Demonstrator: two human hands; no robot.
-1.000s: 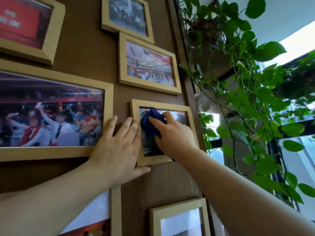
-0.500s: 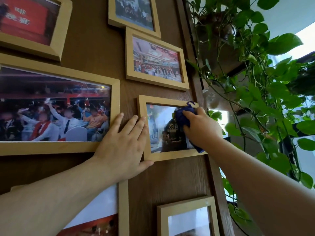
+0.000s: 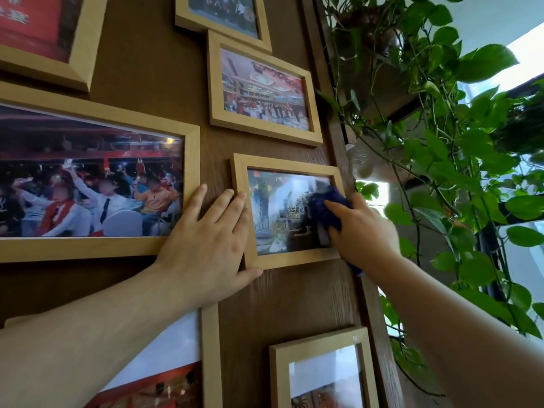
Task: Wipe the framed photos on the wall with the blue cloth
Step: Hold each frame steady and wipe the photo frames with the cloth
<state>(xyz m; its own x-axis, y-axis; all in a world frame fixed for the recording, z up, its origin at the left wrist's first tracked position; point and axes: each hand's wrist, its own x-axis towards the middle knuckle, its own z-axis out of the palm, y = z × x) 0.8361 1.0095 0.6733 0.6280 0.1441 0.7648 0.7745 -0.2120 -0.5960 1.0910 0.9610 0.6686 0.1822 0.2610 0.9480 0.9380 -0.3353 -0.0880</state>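
Observation:
Several light wooden framed photos hang on a dark brown wood wall. The small middle frame [image 3: 282, 212] is under both hands. My left hand [image 3: 210, 242] lies flat on the wall with fingers spread, its fingertips on the frame's left edge and its thumb under the bottom left corner. My right hand [image 3: 360, 229] presses the bunched blue cloth [image 3: 323, 209] against the right part of that photo's glass. A corner of the cloth hangs out below my wrist. The hand hides the frame's lower right corner.
A large crowd photo [image 3: 88, 184] hangs to the left, another frame [image 3: 263, 89] directly above, and one [image 3: 323, 375] below. A trailing green plant [image 3: 459, 160] hangs close to the right of the wall's edge, before bright windows.
My right hand swept the blue cloth from the photo's left side to its right edge, then came back slightly inward and lower. The left hand stayed braced at the frame's left edge.

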